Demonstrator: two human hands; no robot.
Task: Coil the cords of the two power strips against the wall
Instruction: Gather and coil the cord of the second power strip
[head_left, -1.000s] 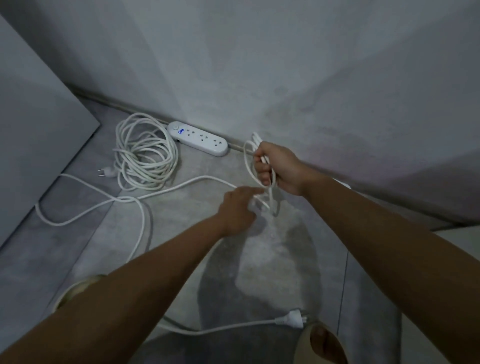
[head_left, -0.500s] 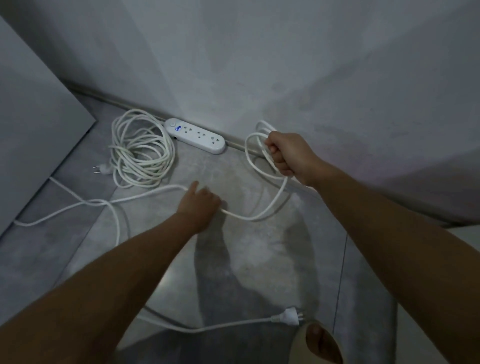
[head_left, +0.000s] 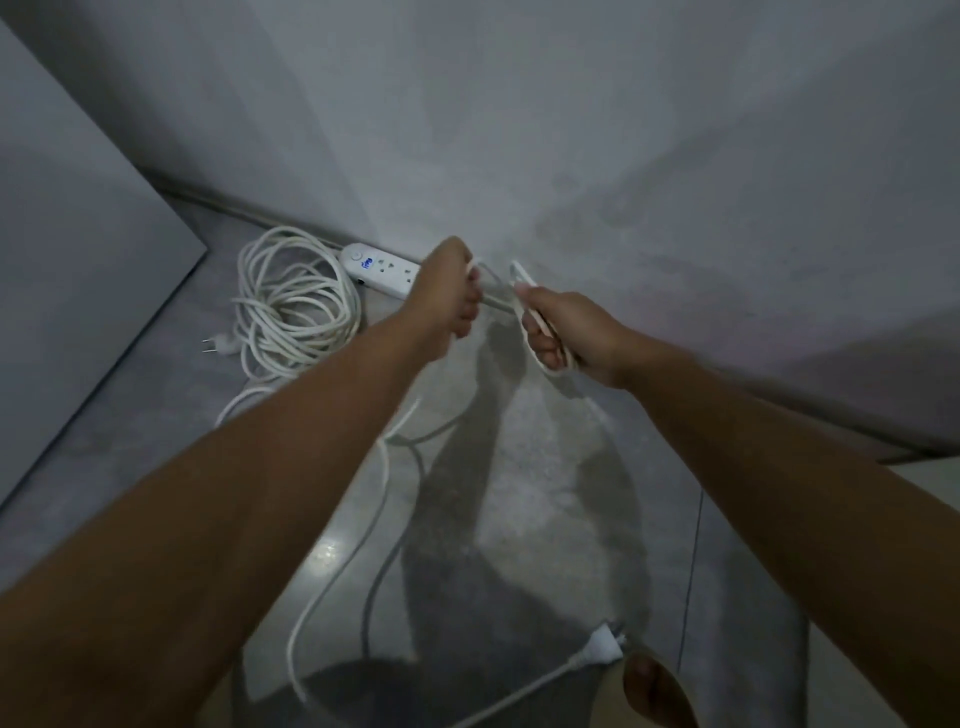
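Note:
A white power strip (head_left: 379, 269) lies along the wall's base, its cord lying in a finished coil (head_left: 293, 306) to its left, plug (head_left: 221, 344) beside it. My right hand (head_left: 566, 332) is closed on several loops of a second white cord (head_left: 530, 312), held above the floor. My left hand (head_left: 449, 291) grips a stretch of the same cord, raised close beside the right hand. The slack of that cord (head_left: 363, 530) trails down across the floor to its plug (head_left: 602, 647) near my foot. The second strip itself is hidden.
A grey panel (head_left: 78, 249) leans at the left. The grey wall (head_left: 571, 130) meets the floor just behind my hands. My sandalled foot (head_left: 654, 691) is at the bottom edge, beside the plug.
My left hand lifted from the floor, bringing a length of cord up to the right hand. The slack on the floor has been drawn in towards me.

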